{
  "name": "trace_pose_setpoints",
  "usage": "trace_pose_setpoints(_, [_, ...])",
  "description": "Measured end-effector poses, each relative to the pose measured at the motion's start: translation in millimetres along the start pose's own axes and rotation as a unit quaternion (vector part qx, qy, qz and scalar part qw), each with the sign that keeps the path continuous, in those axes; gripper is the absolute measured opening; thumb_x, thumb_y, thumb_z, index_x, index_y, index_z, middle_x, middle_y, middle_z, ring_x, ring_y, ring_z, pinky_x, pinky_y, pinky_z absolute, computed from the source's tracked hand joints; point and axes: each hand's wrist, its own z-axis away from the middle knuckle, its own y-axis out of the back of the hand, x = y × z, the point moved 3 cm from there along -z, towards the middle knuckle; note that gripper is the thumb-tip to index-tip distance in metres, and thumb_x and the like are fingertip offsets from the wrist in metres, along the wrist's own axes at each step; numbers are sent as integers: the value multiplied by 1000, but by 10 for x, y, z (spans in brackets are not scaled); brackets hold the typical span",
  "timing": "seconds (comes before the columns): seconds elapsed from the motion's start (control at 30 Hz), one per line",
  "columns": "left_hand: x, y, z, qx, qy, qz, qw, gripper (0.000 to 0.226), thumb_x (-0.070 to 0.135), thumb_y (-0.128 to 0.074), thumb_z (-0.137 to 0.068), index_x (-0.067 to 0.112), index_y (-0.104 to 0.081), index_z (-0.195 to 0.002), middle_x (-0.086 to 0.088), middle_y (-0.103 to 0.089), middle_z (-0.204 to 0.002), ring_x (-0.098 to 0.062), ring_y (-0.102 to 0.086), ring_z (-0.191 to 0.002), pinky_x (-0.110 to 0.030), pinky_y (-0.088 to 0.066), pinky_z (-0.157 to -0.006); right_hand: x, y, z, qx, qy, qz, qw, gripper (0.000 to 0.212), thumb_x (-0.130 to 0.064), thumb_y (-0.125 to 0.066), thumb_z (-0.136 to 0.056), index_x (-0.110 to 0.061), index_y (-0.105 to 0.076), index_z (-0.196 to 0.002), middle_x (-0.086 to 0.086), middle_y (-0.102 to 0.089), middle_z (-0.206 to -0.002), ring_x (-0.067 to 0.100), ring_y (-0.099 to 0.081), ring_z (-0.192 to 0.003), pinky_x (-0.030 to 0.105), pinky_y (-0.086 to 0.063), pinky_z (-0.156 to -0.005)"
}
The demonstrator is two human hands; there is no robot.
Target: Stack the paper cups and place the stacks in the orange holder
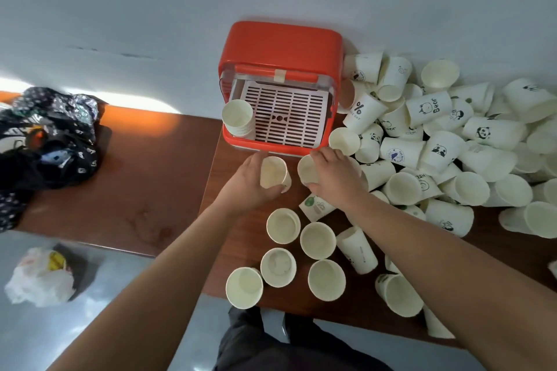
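Presently, stacking. Left hand (251,182): fingers curled round a cream paper cup (272,173). Right hand (336,179): fingers wrapped round a second cream cup (307,169), perhaps a short stack. Orange plastic holder (280,48) just beyond the fingertips, one cup stack (238,116) inside. Next: nest them, rims aligned.

cup stack (238,117) in holder (281,45), loose cups (446,141) right, upright cups (318,240) in front

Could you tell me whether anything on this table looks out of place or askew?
Yes: the loose paper cups right of the orange holder lie tumbled in a heap, many on their sides. Nearer the person, one cup lies tipped over beside the upright cups.
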Motion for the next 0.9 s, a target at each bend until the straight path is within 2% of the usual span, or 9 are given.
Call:
trace_pose_setpoints(0.07, [-39,186,50,33,14,34,999,79,41,-79,-77,25,-37,-141,1,-52,-137,-19,-51,-123,-45,-46,-105,-35,-3,-29,8,-1,23,1000,70,-43,-69,-84,-12,-42,-140,8,-48,-137,27,-46,-123,38,-41,-105])
trace_pose_setpoints(0.23, [-69,611,77,116,55,90,988,72,38,-79,-81,22,-40,-139,9,-52,-124,-12,-52,-113,-29,-43,-91,-112,50,-12,20,-12,26,999,76,-46,-72,-80,-11,-41,-140,12,-48,-134,30,-50,-119,41,-43,-102])
trace_pose_setpoints(0.33, [-129,807,81,155,47,142,977,66,42,-78,-82,24,-44,-135,10,-55,-125,-11,-56,-112,-31,-49,-93,-181,197,-6,37,-28,-23,999,80,-46,-74,-78,-10,-38,-141,13,-46,-132,30,-52,-116,41,-45,-100])
trace_pose_setpoints(0.43, [-168,994,76,203,48,183,961,61,49,-75,-82,30,-46,-132,8,-58,-124,-10,-58,-112,-38,-54,-95,-290,456,-4,81,-34,-104,991,76,-42,-78,-75,-10,-45,-135,8,-43,-127,25,-54,-110,37,-49,-96])
trace_pose_setpoints(0.6, [-174,1200,-78,259,54,248,932,59,53,-74,-78,44,-47,-129,10,-55,-127,-10,-58,-116,-43,-54,-97,-501,828,-58,123,-51,-178,975,70,-40,-78,-74,-16,-49,-133,0,-39,-122,19,-53,-106,32,-50,-91])
trace_pose_setpoints(0.67, [-151,1250,-190,267,58,226,935,64,57,-72,-77,44,-44,-133,11,-51,-132,-10,-55,-119,-43,-52,-100,-575,928,-87,137,-60,-199,969,68,-39,-78,-75,-17,-49,-133,-2,-38,-122,17,-51,-107,29,-48,-91])
trace_pose_setpoints(0.73, [-123,1267,-309,257,44,156,953,71,52,-72,-81,33,-41,-142,6,-44,-138,-10,-51,-118,-37,-48,-103,-630,985,-113,155,-66,-218,961,68,-39,-78,-76,-17,-48,-133,-2,-38,-125,16,-50,-111,27,-46,-91])
trace_pose_setpoints(0.83, [-78,1229,-480,209,9,43,977,74,42,-75,-84,18,-42,-145,-6,-41,-140,-12,-46,-111,-29,-42,-92,-679,1021,-154,183,-84,-243,949,69,-39,-80,-75,-18,-47,-133,-2,-38,-128,13,-48,-113,25,-45,-91])
trace_pose_setpoints(0.9, [-116,1162,-603,172,-4,-4,985,74,41,-78,-80,13,-46,-141,-12,-45,-134,-22,-52,-110,-33,-46,-90,-700,1024,-189,195,-100,-256,941,67,-39,-80,-76,-19,-47,-131,-3,-37,-130,10,-45,-114,21,-40,-90])
